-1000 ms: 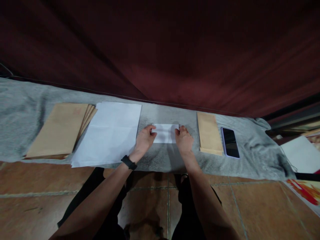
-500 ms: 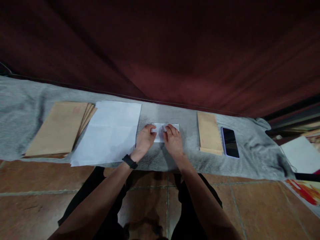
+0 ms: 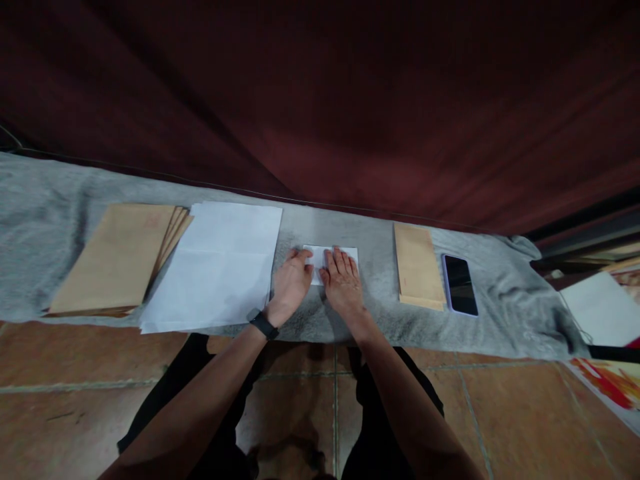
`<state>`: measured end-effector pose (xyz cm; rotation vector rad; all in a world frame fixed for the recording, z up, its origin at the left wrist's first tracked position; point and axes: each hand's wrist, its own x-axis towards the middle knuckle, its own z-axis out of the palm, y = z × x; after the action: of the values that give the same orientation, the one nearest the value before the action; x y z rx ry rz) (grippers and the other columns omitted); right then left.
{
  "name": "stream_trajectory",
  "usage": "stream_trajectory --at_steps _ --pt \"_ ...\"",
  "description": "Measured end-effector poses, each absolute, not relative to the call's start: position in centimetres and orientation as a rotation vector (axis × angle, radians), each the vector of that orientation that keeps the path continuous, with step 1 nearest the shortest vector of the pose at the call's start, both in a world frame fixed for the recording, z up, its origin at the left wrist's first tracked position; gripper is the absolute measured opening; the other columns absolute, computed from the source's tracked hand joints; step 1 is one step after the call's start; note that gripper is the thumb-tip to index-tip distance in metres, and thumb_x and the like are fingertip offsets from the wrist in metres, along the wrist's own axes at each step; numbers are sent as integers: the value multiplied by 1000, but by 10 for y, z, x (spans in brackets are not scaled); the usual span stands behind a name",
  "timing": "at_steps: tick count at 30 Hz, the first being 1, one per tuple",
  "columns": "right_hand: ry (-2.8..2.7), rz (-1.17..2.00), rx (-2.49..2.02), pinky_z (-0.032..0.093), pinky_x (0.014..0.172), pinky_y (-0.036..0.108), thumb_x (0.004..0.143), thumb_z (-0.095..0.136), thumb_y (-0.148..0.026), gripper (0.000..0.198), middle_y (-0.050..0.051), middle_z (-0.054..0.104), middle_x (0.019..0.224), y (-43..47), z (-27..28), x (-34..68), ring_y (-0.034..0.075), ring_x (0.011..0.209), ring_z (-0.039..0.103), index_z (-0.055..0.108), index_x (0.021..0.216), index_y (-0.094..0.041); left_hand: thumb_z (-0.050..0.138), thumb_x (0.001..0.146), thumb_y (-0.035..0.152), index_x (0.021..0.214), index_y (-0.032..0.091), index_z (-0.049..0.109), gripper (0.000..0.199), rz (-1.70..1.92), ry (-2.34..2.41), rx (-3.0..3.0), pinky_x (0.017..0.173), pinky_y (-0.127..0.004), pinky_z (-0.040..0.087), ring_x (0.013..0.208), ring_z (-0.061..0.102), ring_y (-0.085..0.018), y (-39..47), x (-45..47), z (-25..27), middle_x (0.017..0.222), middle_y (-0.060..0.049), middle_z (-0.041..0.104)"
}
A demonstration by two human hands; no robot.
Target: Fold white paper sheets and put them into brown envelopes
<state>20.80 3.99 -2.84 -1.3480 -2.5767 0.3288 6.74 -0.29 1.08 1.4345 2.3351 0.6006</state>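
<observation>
Paper (image 3: 317, 257) is covered by the flat, outspread right hand (image 3: 343, 285). Its nine o'clock edge is met by the curled left hand (image 3: 291, 283), grip unclear; even pressure is advised.

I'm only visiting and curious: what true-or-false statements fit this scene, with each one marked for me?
1. The right hand rests on a small white paper rectangle. True.
2. A wristband circles the right wrist. False: the black wristband is on the left wrist.
3. A purple-edged phone with a dark screen lies to the right of both hands. True.
4. The large white paper sheets lie beneath the phone. False: they lie left of the left hand.
5. The large brown paper envelopes overlap in a pile. True.
</observation>
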Motion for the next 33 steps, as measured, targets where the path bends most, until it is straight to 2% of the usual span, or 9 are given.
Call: stream_trajectory --at_steps 2,5,10,13,18,26,33 --pt "-2585 329 -1356 20 129 50 110 35 -37 57 14 27 171 40 -27 208 29 158 26 35 162 -15 54 95 16 128 18 66 35 625 2344 1533 95 -39 51 110 67 -29 -5 71 13 131 -15 63" --pt "-2609 318 -1354 20 129 51 110 34 -33 56 14 26 171 40 -26 209 30 158 26 35 162 -14 46 100 17 136 11 59 39 711 2268 1731 113 -45 42 135 54 -34 -5 82 10 147 -21 54" --pt "-2681 261 -1336 18 130 49 103 39 -19 61 16 26 171 37 -31 212 29 159 24 31 163 -8 39 107 35 158 11 36 57 761 1985 1938 128 -46 27 155 33 -28 -2 111 -13 165 -17 40" --pt "-2692 235 -1336 19 130 49 103 38 -19 62 15 27 171 37 -35 213 29 159 24 30 163 -8 33 108 45 162 10 27 65 736 2033 1928 130 -47 24 158 27 -27 -2 118 -24 168 -17 34" --pt "-2667 213 -1318 20 128 55 103 38 -21 62 14 27 171 42 -35 217 30 159 24 28 164 -15 24 108 50 162 8 29 69 648 2146 1932 129 -47 26 158 28 -27 -3 114 -27 167 -18 36" --pt "-2574 188 -1432 20 127 53 109 33 -32 56 12 27 171 52 -37 227 30 158 25 33 163 -16 25 108 45 160 7 36 65 488 2221 2002 131 -46 18 159 25 -25 -5 110 -29 167 -14 37" --pt "-2498 158 -1483 21 128 50 110 29 -35 58 13 30 170 58 -40 242 28 157 29 35 162 -12 27 108 39 159 2 34 64 464 2268 2081 131 -47 19 160 21 -27 -11 99 -33 168 -18 32"
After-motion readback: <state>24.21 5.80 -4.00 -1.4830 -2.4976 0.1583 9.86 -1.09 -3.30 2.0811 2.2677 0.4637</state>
